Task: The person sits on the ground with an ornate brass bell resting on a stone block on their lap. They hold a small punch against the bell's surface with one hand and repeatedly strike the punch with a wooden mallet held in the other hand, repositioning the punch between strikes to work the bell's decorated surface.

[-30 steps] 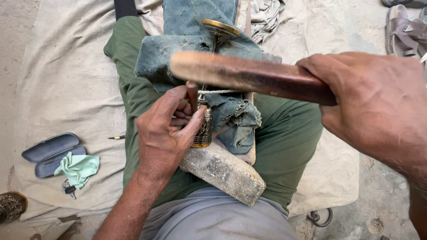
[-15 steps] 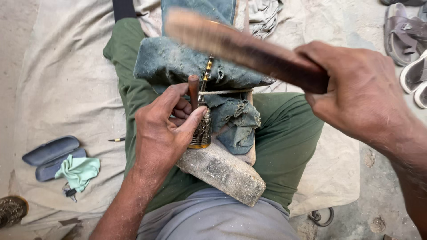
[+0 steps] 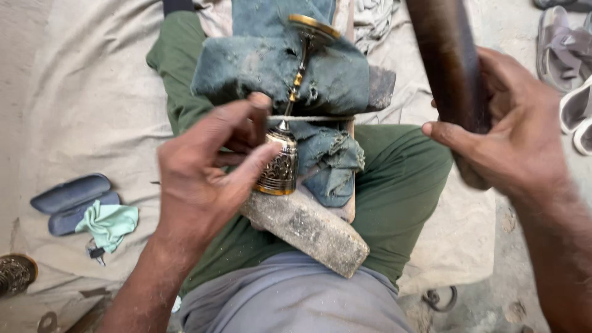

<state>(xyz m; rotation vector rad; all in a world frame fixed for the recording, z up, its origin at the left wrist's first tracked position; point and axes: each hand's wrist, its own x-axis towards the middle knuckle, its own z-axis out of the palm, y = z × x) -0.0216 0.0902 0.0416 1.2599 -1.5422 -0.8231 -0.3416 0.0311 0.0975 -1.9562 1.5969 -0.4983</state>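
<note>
A brass goblet (image 3: 280, 161) with an engraved cup, thin stem and round foot (image 3: 313, 26) lies on dark blue cloth (image 3: 271, 61) over my lap, tied down by a thin cord (image 3: 311, 118). My left hand (image 3: 206, 179) grips the engraved cup and a small tool pressed against it. My right hand (image 3: 515, 132) is closed around a thick dark wooden stick (image 3: 447, 61), raised upright at the right. A grey stone block (image 3: 308, 231) rests on my green trouser leg (image 3: 401, 179) under the goblet.
A dark spectacle case (image 3: 71, 194) and a pale green cloth (image 3: 111, 223) lie on the beige sheet at left. Sandals (image 3: 564, 55) sit at the upper right. A small metal object (image 3: 15, 274) is at the lower left edge.
My right hand has swung the wooden stick up from lying flat across the goblet to nearly upright at the right. The left hand stays on the cup.
</note>
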